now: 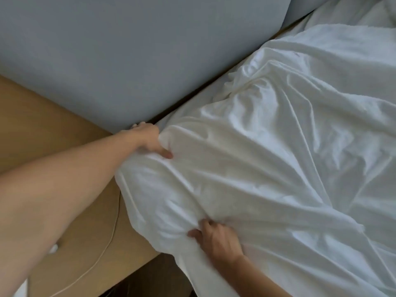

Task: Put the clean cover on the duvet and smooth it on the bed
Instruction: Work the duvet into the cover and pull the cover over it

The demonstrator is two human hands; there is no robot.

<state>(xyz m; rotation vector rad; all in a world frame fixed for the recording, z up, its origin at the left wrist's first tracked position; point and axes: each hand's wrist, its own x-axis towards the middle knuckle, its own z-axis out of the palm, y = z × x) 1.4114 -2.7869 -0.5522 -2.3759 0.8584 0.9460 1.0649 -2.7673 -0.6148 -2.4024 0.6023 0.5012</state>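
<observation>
Cloth like this duvet cover [267, 163], crumpled over the bed [188, 103], looks light, limp and slippery, so my left hand [150, 140] pinches its corner by the grey headboard [96, 61] and my right hand [216, 239] curls round its bunched edge.

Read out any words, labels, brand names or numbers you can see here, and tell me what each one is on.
None: no text can be read in this view.
White duvet cover: plain, no tag or print showing, including where the left hand and right hand grip it.
Grey padded panel: plain.
Wooden surface and white cable: no markings visible.
</observation>
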